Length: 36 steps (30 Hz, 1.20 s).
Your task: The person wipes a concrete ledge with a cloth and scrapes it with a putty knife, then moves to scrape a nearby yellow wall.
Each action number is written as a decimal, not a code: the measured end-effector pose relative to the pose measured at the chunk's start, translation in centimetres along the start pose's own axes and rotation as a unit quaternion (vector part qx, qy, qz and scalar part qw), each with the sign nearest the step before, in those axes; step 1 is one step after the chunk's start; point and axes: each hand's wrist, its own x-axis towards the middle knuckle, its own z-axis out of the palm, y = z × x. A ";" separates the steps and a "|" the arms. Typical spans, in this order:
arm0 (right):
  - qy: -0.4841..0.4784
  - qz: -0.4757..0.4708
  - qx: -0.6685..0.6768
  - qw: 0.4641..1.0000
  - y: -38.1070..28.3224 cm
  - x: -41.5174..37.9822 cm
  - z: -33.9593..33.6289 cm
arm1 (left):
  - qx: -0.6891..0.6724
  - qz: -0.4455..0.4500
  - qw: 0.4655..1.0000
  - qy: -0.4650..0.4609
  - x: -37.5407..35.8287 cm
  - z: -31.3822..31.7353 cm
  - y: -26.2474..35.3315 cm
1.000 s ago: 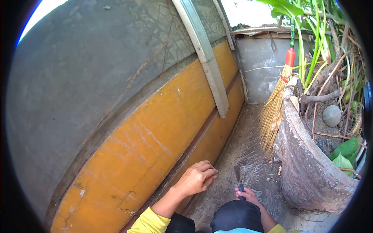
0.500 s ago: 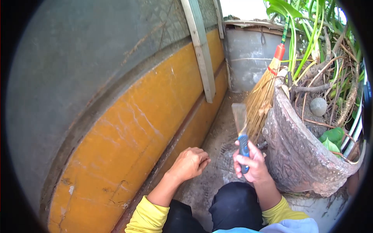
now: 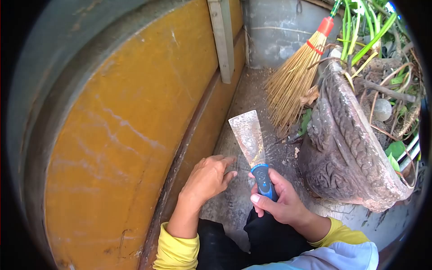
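My right hand is wrapped round the blue and black handle of a putty knife. Its broad metal blade, spotted with rust or dirt, points up and to the left. My left hand hangs beside the yellow-orange wall panel, with thumb and index finger apart and nothing in it. A small gap separates that hand from the blade. Below both hands lies the stained concrete floor.
A stick broom with a red collar leans at the back, bristles down. On the right stands a carved stone-like planter holding roots, green stems and a round grey stone. A pale post runs down the left wall.
The view has tipped downward. My right hand has brought the putty knife nearer and turned its blade flatter and to the left. My left fingers have uncurled.
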 end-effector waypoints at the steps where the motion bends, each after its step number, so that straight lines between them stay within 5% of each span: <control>1: 0.009 0.009 0.001 1.000 0.1 0.6 0.2 | -0.003 -0.007 1.000 -0.010 0.1 0.2 -0.6; 5: -0.001 0.005 -0.223 0.975 0.1 1.8 0.6 | 0.005 -0.028 0.999 -0.046 -0.1 1.4 -1.7; 9: 0.065 -0.005 -0.269 0.961 -2.5 1.4 2.4 | -0.018 -0.144 0.967 -0.210 -1.9 4.8 -2.2; 10: 0.059 0.065 -0.254 0.963 -3.3 1.2 2.7 | -0.073 -0.143 0.965 -0.208 -2.5 5.4 -1.9; 13: 0.101 -0.004 -0.287 0.953 -2.0 0.0 3.6 | -0.209 -0.136 0.947 -0.202 -4.6 6.8 -0.8; 15: 0.114 0.048 -0.278 0.953 -2.7 -1.1 4.7 | -0.258 -0.132 0.936 -0.198 -6.5 8.2 -0.1; 17: 0.103 0.083 -0.286 0.949 -2.2 -2.2 5.0 | -0.186 -0.129 0.954 -0.196 -10.9 13.5 -2.1; 19: 0.113 0.130 -0.320 0.932 -2.7 -3.4 5.8 | -0.162 -0.138 0.933 -0.290 -11.5 10.5 1.1; 21: 0.162 0.069 -0.367 0.914 -2.0 -4.8 6.5 | -0.096 -0.184 0.917 -0.340 -12.7 7.8 4.6; 27: 0.193 0.059 -0.359 0.911 -7.2 -10.3 8.5 | -0.011 -0.217 0.893 -0.393 -9.6 -6.0 17.2; 30: 0.193 0.066 -0.348 0.915 -12.2 -13.5 9.0 | -0.017 -0.207 0.933 -0.295 -5.1 -14.4 22.0; 32: 0.184 0.049 -0.359 0.914 -14.4 -15.3 8.7 | -0.090 -0.153 0.973 -0.148 0.0 -25.7 27.7; 34: 0.180 0.042 -0.379 0.907 -15.2 -17.5 7.5 | -0.119 0.016 0.980 0.157 3.7 -35.5 32.4; 36: 0.184 0.063 -0.382 0.904 -18.3 -18.5 7.0 | -0.073 0.053 0.945 0.315 6.1 -45.8 36.6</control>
